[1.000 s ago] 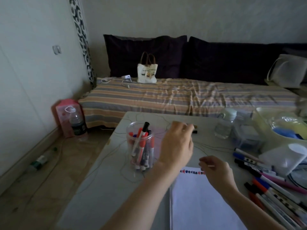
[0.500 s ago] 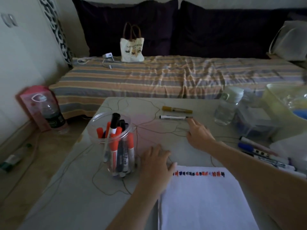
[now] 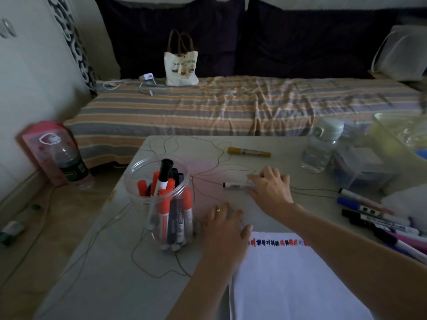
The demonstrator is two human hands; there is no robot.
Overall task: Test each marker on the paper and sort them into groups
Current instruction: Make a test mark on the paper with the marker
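Your right hand (image 3: 270, 190) reaches forward across the table (image 3: 111, 269), palm down, fingers loosely spread, fingertips resting on the near end of a black-capped marker (image 3: 236, 185) that lies flat on the tabletop; whether the thumb closes under it, you cannot tell. Your left hand (image 3: 223, 224) lies flat on the table, fingers straight and slightly apart, a ring on one finger, thumb touching the top left corner of the paper (image 3: 288, 280). The paper carries a row of red, blue and black test marks along its top edge. Just left of your left hand stands a clear plastic jar (image 3: 161, 181), upright, holding a bundle of markers with orange-red and black caps; one black-capped marker sticks up above the rim. A yellow marker (image 3: 248, 151) lies alone further back, apart from the black one. At the right edge a group of markers (image 3: 379, 218) lies side by side, blue, black and pink among them. Behind these stand a water bottle (image 3: 322, 146) and a clear plastic box (image 3: 362, 165); its contents are too blurred to tell.
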